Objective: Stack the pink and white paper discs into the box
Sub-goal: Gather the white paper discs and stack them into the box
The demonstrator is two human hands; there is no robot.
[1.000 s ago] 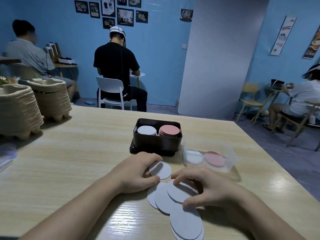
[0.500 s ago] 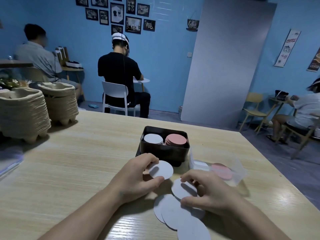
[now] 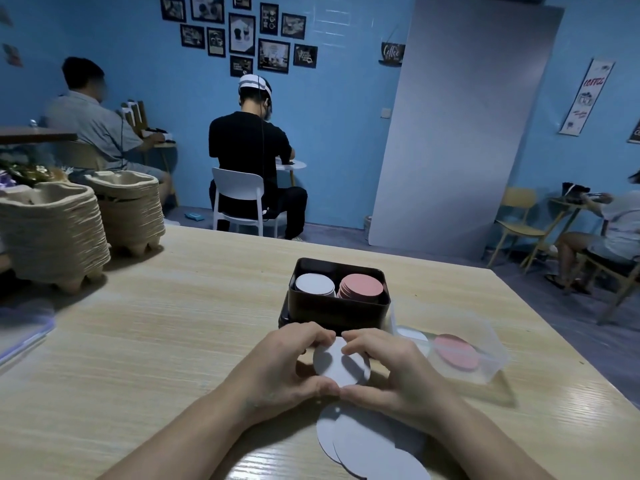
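Note:
A black box (image 3: 334,311) stands on the wooden table (image 3: 156,341), with a white disc stack (image 3: 314,284) on its left side and a pink disc stack (image 3: 362,287) on its right. Just in front of the box, my left hand (image 3: 280,365) and my right hand (image 3: 394,368) together hold white discs (image 3: 341,367) by the edges, a little above the table. Several loose white discs (image 3: 363,445) lie overlapping on the table under my wrists.
A clear plastic tub (image 3: 491,344) right of the box holds a pink disc (image 3: 455,351) and a white one. Two stacks of pulp trays (image 3: 52,233) stand at the table's left. A clear sleeve (image 3: 20,334) lies at the left edge. Three people sit at other tables behind.
My right hand lifted a white disc off the table and brought it against the disc in my left hand. Both hands now meet around the discs. The view tilted upward.

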